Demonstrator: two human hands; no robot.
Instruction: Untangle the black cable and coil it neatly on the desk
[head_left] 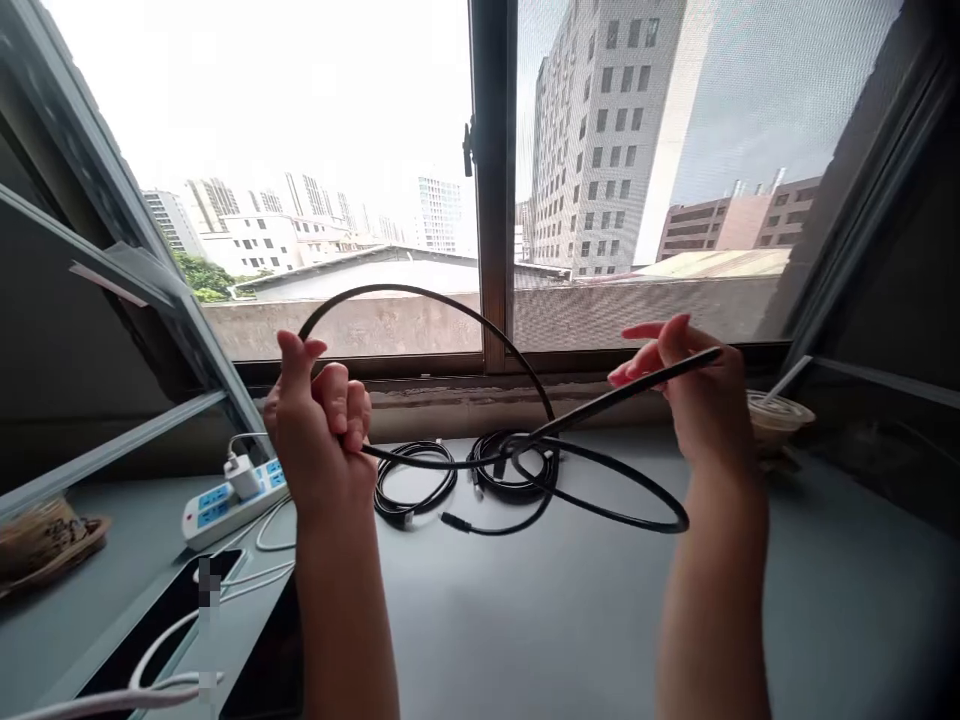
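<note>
A black cable (600,405) hangs in loose loops between my hands, raised above the desk. My left hand (322,430) has its fingers curled round the cable, which arches up from the thumb side and also leaves below the fingers. At the right, my right hand (701,390) grips another stretch of it near the thumb, with some fingers reaching out. The loops cross in the middle, and one plug end (456,523) dangles low. Behind them on the desk lie a smaller coiled black cable (379,490) and a thicker coiled black cable (514,492).
On the left, a white power strip (193,530) holds a plugged-in charger (241,478). White cords run past dark flat devices (150,640) there. A wrapped package (52,540) sits farther left. Behind my right hand stands a lidded cup (780,415) with a straw. A window frame (493,200) bounds the back.
</note>
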